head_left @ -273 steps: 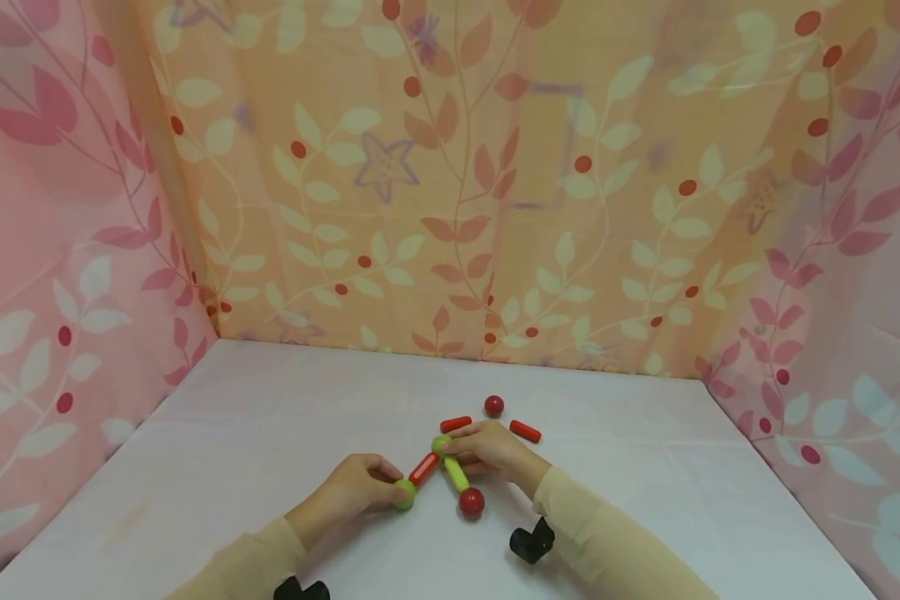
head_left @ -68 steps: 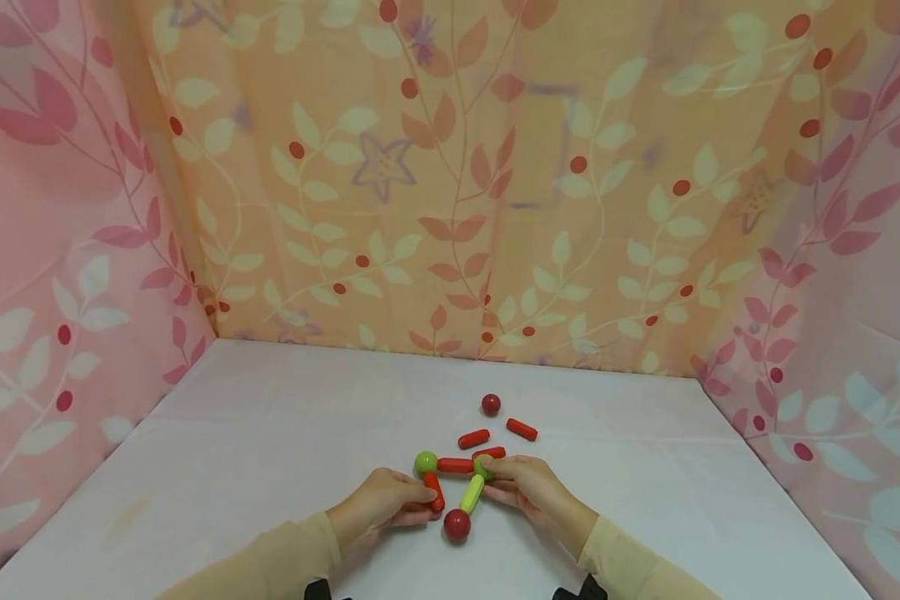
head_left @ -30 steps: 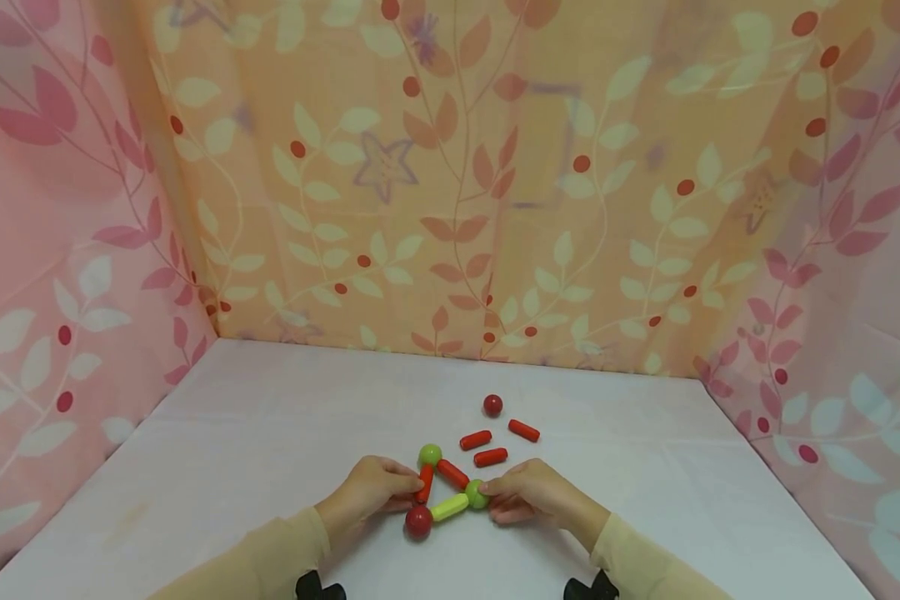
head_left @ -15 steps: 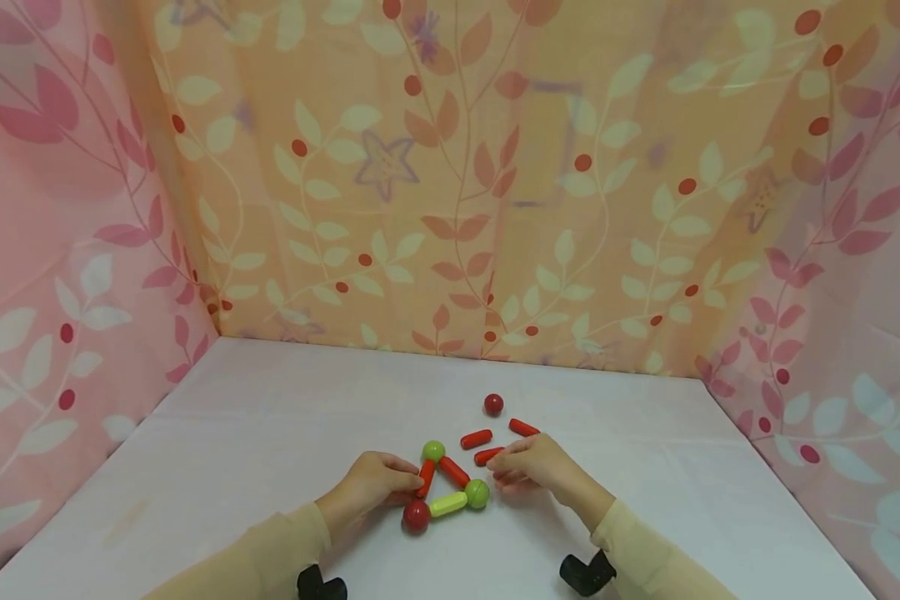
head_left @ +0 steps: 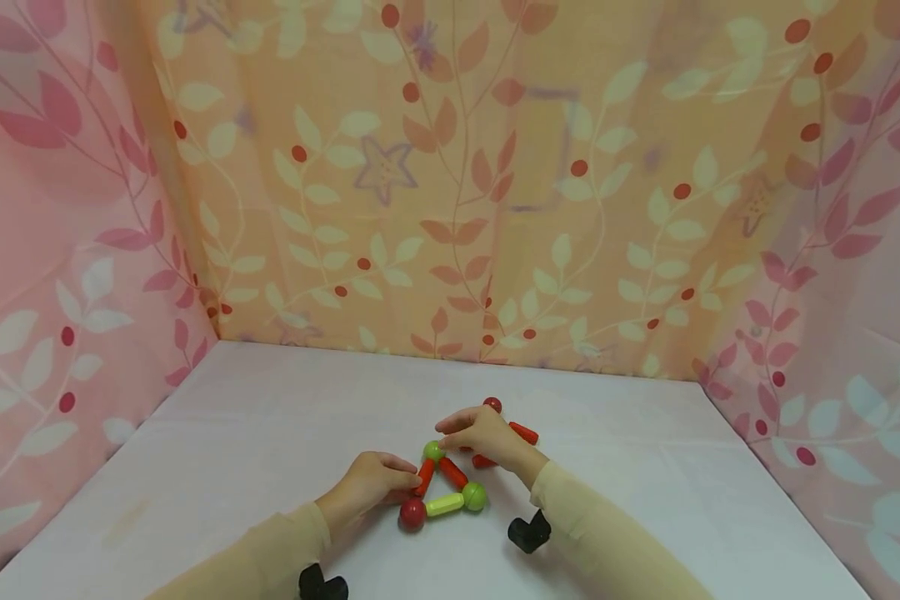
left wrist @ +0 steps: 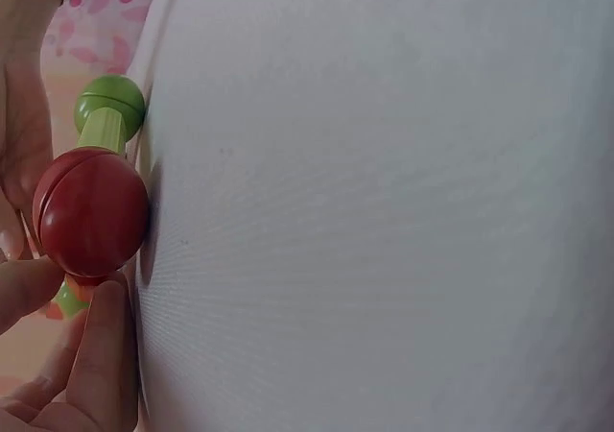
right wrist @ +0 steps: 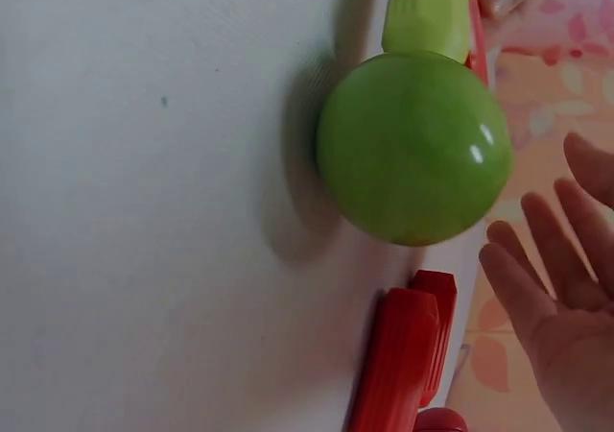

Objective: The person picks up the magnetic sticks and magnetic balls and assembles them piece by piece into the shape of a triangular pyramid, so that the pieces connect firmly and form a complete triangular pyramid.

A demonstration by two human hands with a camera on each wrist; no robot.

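Across the white tabletop [head_left: 285, 400], the left hand [head_left: 370, 483] pinches a red stick [head_left: 425, 477] on the left side of the triangle [head_left: 453, 474]. The right hand [head_left: 487, 433], fingers spread and holding nothing, has left the triangle's near-right green ball [head_left: 474, 497] for its far green ball [head_left: 433, 451]; contact there is unclear. The triangle stays joined, so that released corner seems to hold. Beyond the triangle lie a loose red ball [head_left: 492, 404] and loose red sticks [head_left: 525, 432], partly hidden.
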